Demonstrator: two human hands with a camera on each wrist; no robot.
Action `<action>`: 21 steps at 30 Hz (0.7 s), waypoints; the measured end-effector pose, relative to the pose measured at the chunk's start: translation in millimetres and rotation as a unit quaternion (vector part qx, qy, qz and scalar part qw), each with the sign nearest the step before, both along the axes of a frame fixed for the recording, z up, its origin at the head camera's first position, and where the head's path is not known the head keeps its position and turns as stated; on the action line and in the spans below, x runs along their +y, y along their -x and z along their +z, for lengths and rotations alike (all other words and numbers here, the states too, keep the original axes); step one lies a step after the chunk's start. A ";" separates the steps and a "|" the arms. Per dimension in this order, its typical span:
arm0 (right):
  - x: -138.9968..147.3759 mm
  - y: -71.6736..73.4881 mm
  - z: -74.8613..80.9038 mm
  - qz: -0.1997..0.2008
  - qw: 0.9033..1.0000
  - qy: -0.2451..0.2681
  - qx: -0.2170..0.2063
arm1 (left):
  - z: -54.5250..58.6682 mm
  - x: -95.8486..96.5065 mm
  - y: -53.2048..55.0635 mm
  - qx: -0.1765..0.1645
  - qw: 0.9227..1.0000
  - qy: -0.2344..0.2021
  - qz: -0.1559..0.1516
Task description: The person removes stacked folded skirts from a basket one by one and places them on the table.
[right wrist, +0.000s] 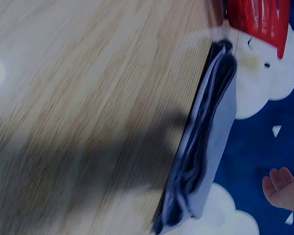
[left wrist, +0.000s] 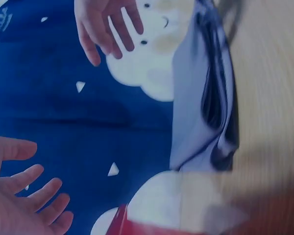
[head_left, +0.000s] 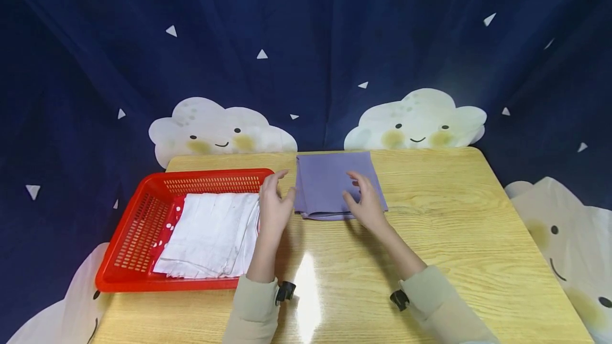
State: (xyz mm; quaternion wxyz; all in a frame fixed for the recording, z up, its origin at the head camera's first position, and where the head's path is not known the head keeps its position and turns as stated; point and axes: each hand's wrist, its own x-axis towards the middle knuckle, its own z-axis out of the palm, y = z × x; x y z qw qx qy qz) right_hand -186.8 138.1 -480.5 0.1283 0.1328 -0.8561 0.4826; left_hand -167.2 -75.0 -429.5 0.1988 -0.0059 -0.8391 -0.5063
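Observation:
A folded purple cloth [head_left: 330, 179] lies flat near the far edge of the table, and its stacked layers show along the near edge in the left wrist view [left wrist: 196, 112] and the right wrist view [right wrist: 201, 152]. My left hand [head_left: 276, 206] hovers between the cloth's left side and the basket, thumb and fingers spread apart with nothing in them. Over the cloth's right part is my right hand [head_left: 368, 203], its fingers loosely bent and holding nothing. Both palms face inward across the cloth. Contact with the cloth is not visible for either hand.
A red plastic basket [head_left: 115, 259] stands at the left of the wooden table [head_left: 444, 238]. Inside it, folded white cloth [head_left: 210, 232] lies over a red polka-dot cloth [head_left: 167, 227]. A dark blue curtain [head_left: 306, 68] with cloud pictures hangs behind the table.

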 end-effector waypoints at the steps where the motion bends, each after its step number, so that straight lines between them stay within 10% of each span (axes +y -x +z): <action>1: -3.8 -1.4 0.8 0.002 1.000 -0.002 0.006 | 1.0 -4.7 -0.7 0.002 1.000 0.000 -0.004; 8: -31.1 -8.9 6.5 0.022 1.000 -0.020 0.010 | 4.6 -40.9 -8.4 -0.024 0.999 -0.011 -0.028; 21: -82.2 -17.6 11.4 0.087 0.996 -0.029 0.011 | -2.2 -116.6 -23.8 -0.078 0.996 0.039 0.036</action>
